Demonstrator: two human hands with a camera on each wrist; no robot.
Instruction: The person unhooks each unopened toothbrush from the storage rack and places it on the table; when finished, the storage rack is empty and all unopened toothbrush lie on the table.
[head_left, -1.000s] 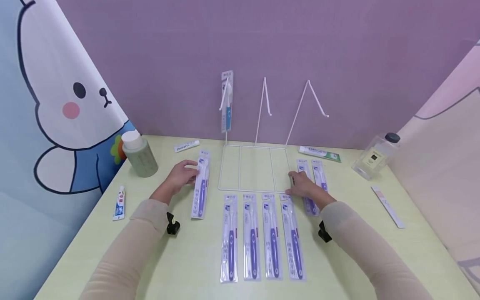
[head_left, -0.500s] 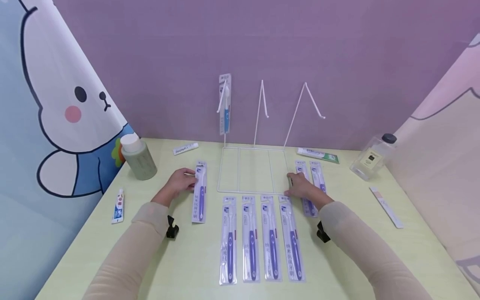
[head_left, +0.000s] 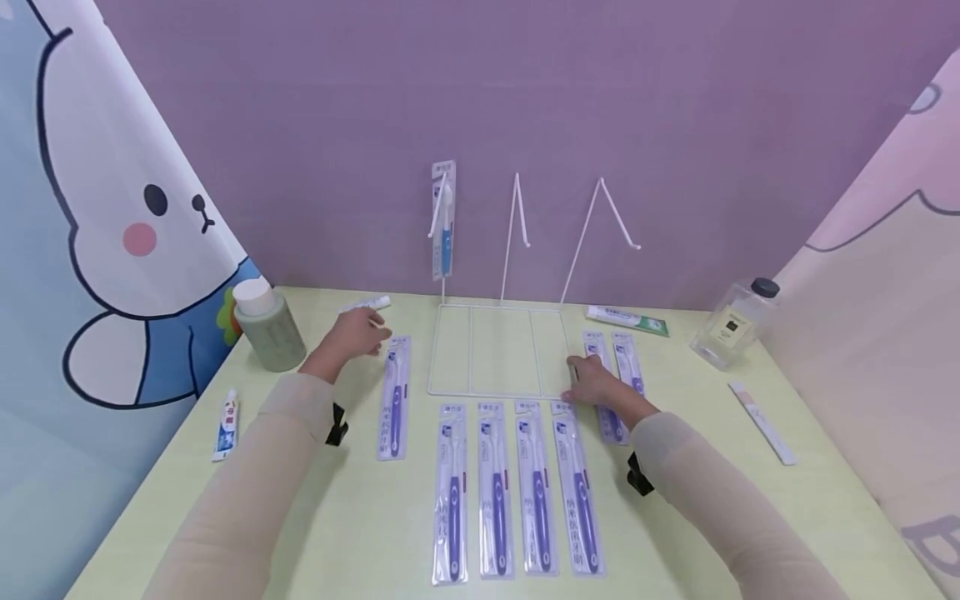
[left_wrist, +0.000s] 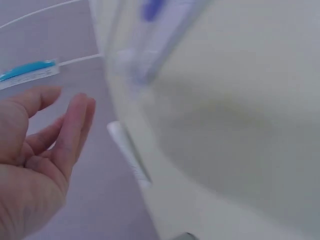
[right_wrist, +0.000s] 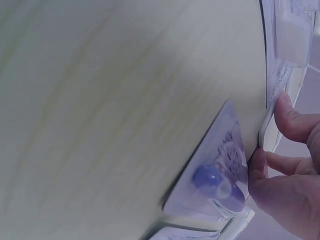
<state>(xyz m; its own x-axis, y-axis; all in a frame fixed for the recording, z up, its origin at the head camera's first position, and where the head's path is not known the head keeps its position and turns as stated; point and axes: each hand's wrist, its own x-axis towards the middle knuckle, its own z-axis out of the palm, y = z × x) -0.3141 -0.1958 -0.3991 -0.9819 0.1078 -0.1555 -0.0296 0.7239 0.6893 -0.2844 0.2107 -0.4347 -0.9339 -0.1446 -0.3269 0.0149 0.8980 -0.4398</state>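
Observation:
My left hand (head_left: 357, 333) hovers just beyond the top of a packaged purple toothbrush (head_left: 396, 404), which lies left of the white wire display rack (head_left: 486, 394). In the left wrist view, its fingers are loosely bent with nothing between them. My right hand (head_left: 597, 385) pinches the front right corner of the rack; in the right wrist view thumb and finger (right_wrist: 257, 170) meet at the white wire. Several packaged purple toothbrushes (head_left: 498, 492) lie in a row before the rack. Two more packs (head_left: 628, 367) lie to its right, one partly under my right hand. A packaged blue toothbrush (head_left: 447, 252) hangs on the rack's left hook.
At the left stand a green bottle with white cap (head_left: 272, 329) and a small toothpaste tube (head_left: 227, 427). Another tube (head_left: 375, 303) lies behind my left hand. Right of the rack are a toothpaste tube (head_left: 628, 320), a clear bottle (head_left: 731, 329) and a thin strip packet (head_left: 762, 423).
My left hand has let go of the purple toothbrush pack and lifted away from it toward the back. The pack now lies on the table. My right hand stays at the rack corner.

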